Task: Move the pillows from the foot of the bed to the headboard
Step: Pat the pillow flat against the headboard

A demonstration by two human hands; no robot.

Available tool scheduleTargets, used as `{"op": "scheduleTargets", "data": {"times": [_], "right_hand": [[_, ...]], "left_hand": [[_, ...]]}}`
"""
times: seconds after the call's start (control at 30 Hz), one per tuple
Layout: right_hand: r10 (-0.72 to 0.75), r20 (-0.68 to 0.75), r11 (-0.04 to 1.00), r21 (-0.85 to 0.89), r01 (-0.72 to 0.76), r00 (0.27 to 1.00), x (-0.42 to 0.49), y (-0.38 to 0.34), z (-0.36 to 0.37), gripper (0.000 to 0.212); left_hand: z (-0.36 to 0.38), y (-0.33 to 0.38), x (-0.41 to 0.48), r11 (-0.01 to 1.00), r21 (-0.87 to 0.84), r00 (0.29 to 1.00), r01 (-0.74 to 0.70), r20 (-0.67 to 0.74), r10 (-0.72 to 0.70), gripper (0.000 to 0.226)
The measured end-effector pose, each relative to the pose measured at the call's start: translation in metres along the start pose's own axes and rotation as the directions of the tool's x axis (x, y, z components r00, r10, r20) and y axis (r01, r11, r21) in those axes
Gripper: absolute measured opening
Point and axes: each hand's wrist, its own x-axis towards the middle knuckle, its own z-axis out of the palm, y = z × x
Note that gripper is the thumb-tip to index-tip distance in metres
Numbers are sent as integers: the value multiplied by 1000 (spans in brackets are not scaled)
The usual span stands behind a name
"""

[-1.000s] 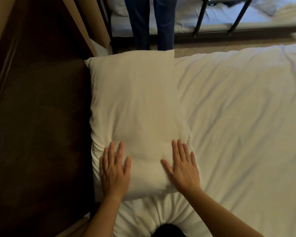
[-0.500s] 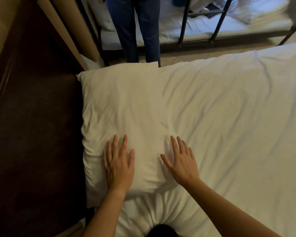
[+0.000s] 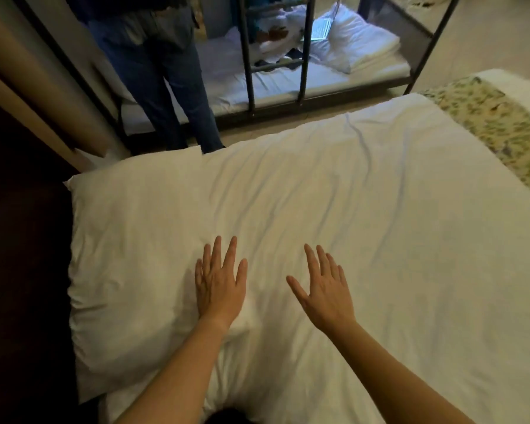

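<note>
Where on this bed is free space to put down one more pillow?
The white duvet is bare between the pillow and the patterned runner. It is crowded by the dark headboard, where the pillow lies under the left hand; the right hand is spread open beside it.

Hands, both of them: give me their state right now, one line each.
Left hand: open, fingers spread, palm flat on the pillow, gripping nothing.
Right hand: open, fingers spread over the white duvet, holding nothing.

The single head-worn view looks forward and steeply down, close over the bed [image 3: 380, 240] from its near side.
</note>
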Motion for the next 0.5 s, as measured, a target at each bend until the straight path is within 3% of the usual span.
{"op": "scheduleTargets", "data": {"times": [0.23,0.5], "right_hand": [[-16,-33,1000,-3,16,999,-65,123,-84,86],[-92,23,995,-25,92,996,-148,216,-167,87]], "left_hand": [[4,140,-74,999,32,998,-44,44,43,62],[-12,246,-173,997,57,999,42,26,-44,64]]}}
